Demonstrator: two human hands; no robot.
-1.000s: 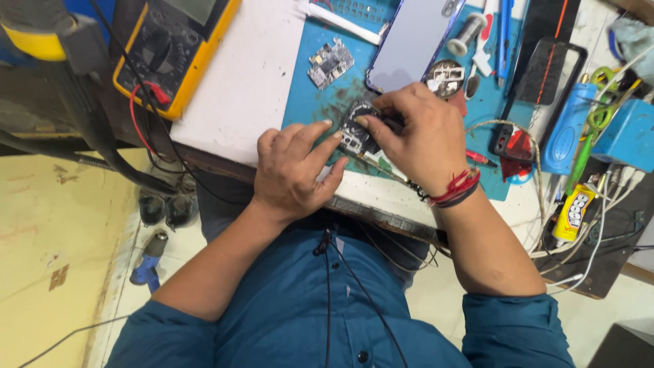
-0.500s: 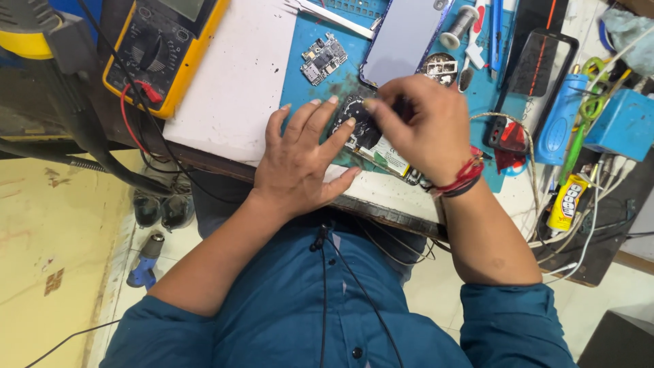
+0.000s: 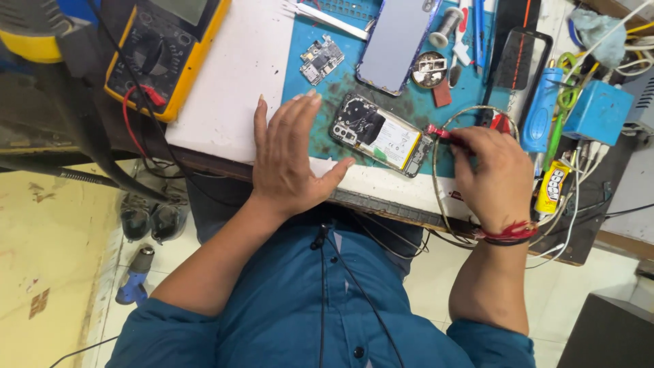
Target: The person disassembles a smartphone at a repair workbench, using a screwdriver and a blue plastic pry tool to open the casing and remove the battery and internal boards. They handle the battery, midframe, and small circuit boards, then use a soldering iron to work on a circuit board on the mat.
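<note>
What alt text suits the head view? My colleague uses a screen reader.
An opened phone lies on a blue mat; the left hand rests flat beside it, while the right hand holds a red-tipped tool at its end. A yellow multimeter sits nearby.

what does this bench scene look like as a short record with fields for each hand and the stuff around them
left hand: left hand lies flat and open on the bench edge, beside the opened phone
right hand: right hand has its grip closed on a red-handled tool, tip at the phone's end
surface: blue work mat
nearby: yellow multimeter, grey back cover, small circuit board, blue box
</note>
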